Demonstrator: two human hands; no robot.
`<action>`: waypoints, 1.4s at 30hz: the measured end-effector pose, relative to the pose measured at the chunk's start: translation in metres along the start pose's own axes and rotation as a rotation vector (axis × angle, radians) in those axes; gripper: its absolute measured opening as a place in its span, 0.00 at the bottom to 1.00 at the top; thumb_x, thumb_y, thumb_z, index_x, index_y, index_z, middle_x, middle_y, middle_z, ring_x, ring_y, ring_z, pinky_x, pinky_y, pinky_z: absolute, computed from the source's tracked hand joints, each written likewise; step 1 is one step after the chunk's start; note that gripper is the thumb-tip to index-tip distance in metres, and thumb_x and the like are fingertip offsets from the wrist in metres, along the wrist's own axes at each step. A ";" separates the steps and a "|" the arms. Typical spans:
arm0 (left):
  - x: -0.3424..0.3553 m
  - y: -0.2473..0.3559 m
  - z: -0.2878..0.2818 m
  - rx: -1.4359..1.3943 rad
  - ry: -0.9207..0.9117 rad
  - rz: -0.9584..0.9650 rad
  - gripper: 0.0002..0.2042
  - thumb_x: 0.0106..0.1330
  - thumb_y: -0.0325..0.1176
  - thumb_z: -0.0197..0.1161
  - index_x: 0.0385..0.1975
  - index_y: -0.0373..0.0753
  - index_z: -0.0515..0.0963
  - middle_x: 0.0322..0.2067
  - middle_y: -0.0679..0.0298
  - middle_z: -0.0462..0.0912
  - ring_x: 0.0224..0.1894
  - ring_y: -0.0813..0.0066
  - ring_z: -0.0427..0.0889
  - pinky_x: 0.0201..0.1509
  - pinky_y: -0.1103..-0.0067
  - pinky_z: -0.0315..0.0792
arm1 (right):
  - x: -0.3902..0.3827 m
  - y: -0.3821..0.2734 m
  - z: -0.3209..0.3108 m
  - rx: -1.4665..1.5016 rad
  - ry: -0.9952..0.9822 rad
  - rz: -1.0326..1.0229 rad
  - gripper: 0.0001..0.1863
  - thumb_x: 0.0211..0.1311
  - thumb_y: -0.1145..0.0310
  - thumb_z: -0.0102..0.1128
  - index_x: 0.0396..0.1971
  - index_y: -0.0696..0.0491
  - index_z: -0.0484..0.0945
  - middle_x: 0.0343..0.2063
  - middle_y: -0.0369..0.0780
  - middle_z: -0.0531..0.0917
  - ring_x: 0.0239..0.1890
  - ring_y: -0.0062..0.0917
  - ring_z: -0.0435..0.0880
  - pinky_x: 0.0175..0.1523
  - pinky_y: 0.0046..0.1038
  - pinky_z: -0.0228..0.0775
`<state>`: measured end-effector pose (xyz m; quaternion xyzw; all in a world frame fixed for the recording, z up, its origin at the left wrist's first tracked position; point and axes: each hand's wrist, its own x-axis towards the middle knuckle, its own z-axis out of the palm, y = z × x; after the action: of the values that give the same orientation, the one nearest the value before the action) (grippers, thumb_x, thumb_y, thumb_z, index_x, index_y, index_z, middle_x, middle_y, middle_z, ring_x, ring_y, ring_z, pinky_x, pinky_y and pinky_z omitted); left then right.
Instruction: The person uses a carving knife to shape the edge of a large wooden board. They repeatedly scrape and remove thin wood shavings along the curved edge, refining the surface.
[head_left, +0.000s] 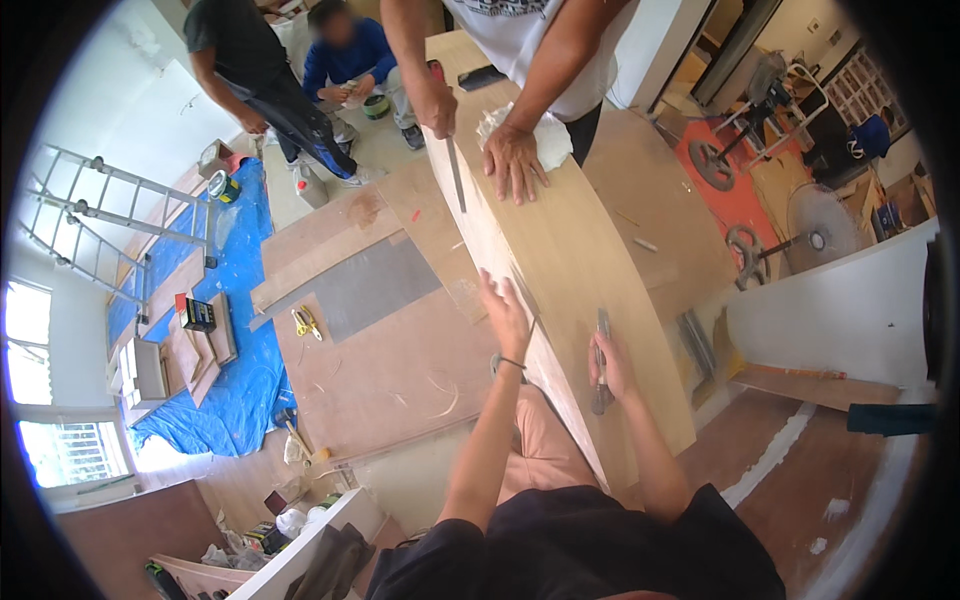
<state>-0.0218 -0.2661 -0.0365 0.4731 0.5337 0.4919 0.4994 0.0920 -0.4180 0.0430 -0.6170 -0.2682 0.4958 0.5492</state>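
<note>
A long curved wooden panel (560,225), pale yellow on top with a lighter edge strip, stretches away from me. My left hand (507,320) is at its left edge, fingers stretched out and apart, holding nothing. It appears to touch the edge, though contact is hard to judge. Over the panel's near right part, my right hand (617,367) is closed round a slim grey hand tool (600,390), whose exact kind I cannot make out. Across from me a co-worker grips a flat file (456,175) with a red handle along the left edge; their other hand (515,160) lies flat on the panel.
Yellow-handled scissors (306,322) and a grey sheet (380,285) lie on floor boards to the left. A ladder (110,210) stands on blue sheeting (240,390). Two more people are at the far left. A fan (815,238) stands right, near a low white wall (830,330).
</note>
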 end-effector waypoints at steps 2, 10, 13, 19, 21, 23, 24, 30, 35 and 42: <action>-0.010 -0.008 0.008 0.121 -0.181 0.123 0.32 0.72 0.40 0.47 0.69 0.32 0.43 0.69 0.46 0.48 0.70 0.55 0.53 0.71 0.68 0.50 | -0.002 0.002 0.003 0.001 0.003 -0.032 0.15 0.71 0.55 0.44 0.32 0.52 0.66 0.09 0.34 0.69 0.07 0.17 0.65 0.14 0.20 0.60; -0.019 0.009 0.011 0.222 -0.338 0.314 0.31 0.72 0.36 0.48 0.68 0.30 0.44 0.69 0.45 0.48 0.72 0.54 0.47 0.73 0.67 0.44 | -0.003 0.021 0.001 0.007 0.072 -0.152 0.15 0.70 0.55 0.45 0.31 0.53 0.67 0.09 0.34 0.68 0.07 0.17 0.65 0.13 0.20 0.59; -0.032 0.024 -0.010 0.177 -0.292 0.260 0.31 0.72 0.38 0.49 0.68 0.31 0.45 0.69 0.46 0.49 0.72 0.55 0.48 0.72 0.68 0.47 | -0.007 0.019 0.001 0.027 0.085 -0.233 0.15 0.70 0.56 0.46 0.31 0.53 0.66 0.09 0.33 0.68 0.07 0.16 0.65 0.13 0.20 0.59; -0.047 0.026 -0.029 0.223 -0.392 0.272 0.29 0.72 0.39 0.47 0.68 0.33 0.49 0.67 0.47 0.54 0.68 0.51 0.56 0.71 0.67 0.51 | -0.014 0.009 0.007 0.057 0.074 -0.238 0.14 0.70 0.57 0.46 0.31 0.53 0.66 0.10 0.34 0.68 0.08 0.16 0.65 0.15 0.19 0.60; -0.050 0.025 -0.019 0.259 -0.402 0.332 0.27 0.73 0.38 0.47 0.67 0.33 0.51 0.66 0.47 0.55 0.67 0.51 0.58 0.69 0.67 0.54 | -0.016 0.008 0.007 0.043 0.079 -0.219 0.14 0.70 0.58 0.45 0.31 0.53 0.66 0.10 0.34 0.68 0.08 0.16 0.65 0.15 0.19 0.60; -0.059 0.024 -0.017 0.163 -0.409 0.262 0.26 0.73 0.37 0.47 0.66 0.33 0.54 0.65 0.48 0.57 0.65 0.51 0.61 0.67 0.68 0.59 | -0.018 0.008 0.006 0.022 0.078 -0.216 0.13 0.70 0.60 0.44 0.31 0.54 0.65 0.10 0.35 0.68 0.09 0.16 0.65 0.16 0.19 0.60; -0.062 0.025 -0.021 0.054 -0.408 0.161 0.25 0.72 0.36 0.47 0.65 0.33 0.55 0.63 0.48 0.59 0.63 0.51 0.64 0.65 0.68 0.61 | -0.017 0.010 0.005 0.068 0.064 -0.226 0.12 0.70 0.61 0.44 0.32 0.54 0.65 0.11 0.35 0.69 0.09 0.16 0.66 0.16 0.19 0.61; -0.072 0.011 -0.020 0.236 -0.295 0.244 0.14 0.72 0.31 0.47 0.53 0.32 0.67 0.49 0.50 0.72 0.44 0.60 0.76 0.46 0.70 0.72 | -0.017 0.011 0.005 0.107 0.062 -0.241 0.08 0.69 0.64 0.42 0.36 0.53 0.63 0.14 0.36 0.70 0.12 0.17 0.68 0.18 0.20 0.64; -0.065 0.013 -0.012 0.310 -0.281 0.359 0.08 0.69 0.26 0.48 0.44 0.30 0.68 0.38 0.47 0.73 0.40 0.49 0.74 0.41 0.65 0.69 | -0.006 0.002 0.015 -0.055 0.109 -0.095 0.08 0.69 0.65 0.44 0.39 0.54 0.62 0.15 0.39 0.73 0.14 0.24 0.73 0.22 0.27 0.67; -0.063 0.011 -0.012 0.290 -0.263 0.234 0.06 0.69 0.26 0.46 0.41 0.31 0.67 0.34 0.45 0.74 0.34 0.45 0.74 0.36 0.64 0.69 | 0.023 -0.034 0.034 -0.997 -0.041 -0.179 0.12 0.67 0.63 0.47 0.39 0.57 0.65 0.17 0.48 0.77 0.24 0.46 0.79 0.30 0.44 0.68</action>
<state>-0.0305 -0.3289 -0.0208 0.6588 0.4706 0.3986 0.4308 0.0765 -0.3754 0.0706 -0.7687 -0.5349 0.2706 0.2230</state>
